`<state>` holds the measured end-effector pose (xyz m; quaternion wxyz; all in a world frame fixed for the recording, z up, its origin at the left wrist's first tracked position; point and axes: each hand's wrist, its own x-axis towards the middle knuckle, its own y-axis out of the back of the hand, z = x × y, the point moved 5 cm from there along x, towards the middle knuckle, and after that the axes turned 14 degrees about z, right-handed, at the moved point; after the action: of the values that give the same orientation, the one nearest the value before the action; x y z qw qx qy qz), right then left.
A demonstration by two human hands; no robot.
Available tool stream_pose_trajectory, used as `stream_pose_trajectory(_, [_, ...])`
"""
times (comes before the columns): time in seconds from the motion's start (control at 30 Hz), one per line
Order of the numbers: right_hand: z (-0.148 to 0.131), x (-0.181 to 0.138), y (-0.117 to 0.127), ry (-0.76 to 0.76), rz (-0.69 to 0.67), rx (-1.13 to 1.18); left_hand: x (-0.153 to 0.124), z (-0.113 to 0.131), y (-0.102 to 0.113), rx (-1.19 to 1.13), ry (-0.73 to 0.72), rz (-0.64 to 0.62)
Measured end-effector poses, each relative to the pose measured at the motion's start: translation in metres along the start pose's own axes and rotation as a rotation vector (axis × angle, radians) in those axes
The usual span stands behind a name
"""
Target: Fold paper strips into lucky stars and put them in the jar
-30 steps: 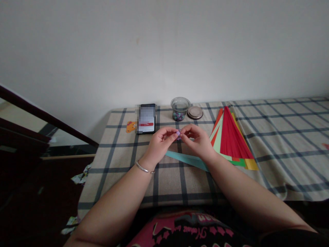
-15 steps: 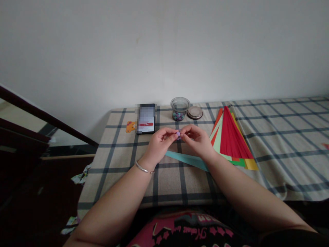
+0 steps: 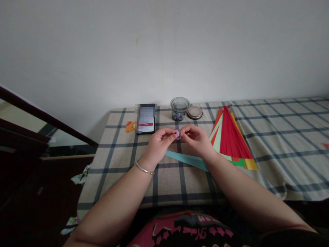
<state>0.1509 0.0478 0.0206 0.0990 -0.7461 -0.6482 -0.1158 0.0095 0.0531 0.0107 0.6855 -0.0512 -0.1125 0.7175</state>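
- Pinching a tiny purple paper piece (image 3: 177, 133), left hand (image 3: 160, 143) and right hand (image 3: 196, 140) meet fingertip to fingertip above the checked cloth (image 3: 115, 163).
- Folded small already, seemingly; teal strip (image 3: 187, 160) beneath lies flat, unfolded.

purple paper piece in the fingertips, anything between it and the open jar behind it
Nothing visible does. The left hand and right hand pinch the purple paper piece, and only bare checked cloth lies between it and the jar. The phone lies to the left, the lid right of the jar.
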Motion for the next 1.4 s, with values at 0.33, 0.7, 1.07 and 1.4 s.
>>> stream_pose_trajectory(0.33, [-0.003,0.0,0.001,0.052,0.012,-0.058,0.0,-0.01,-0.002,-0.096,0.149,0.0])
stream_pose_trajectory(0.7, [0.0,0.0,0.002,0.046,0.016,-0.082,-0.001,0.0,0.001,0.018,0.012,0.033])
stream_pose_trajectory(1.07, [-0.002,0.0,0.003,0.087,0.018,-0.102,0.001,-0.001,-0.001,-0.032,-0.003,-0.037])
stream_pose_trajectory(1.4, [-0.008,-0.002,0.004,0.151,0.032,-0.136,0.001,0.001,-0.003,-0.027,-0.047,-0.071])
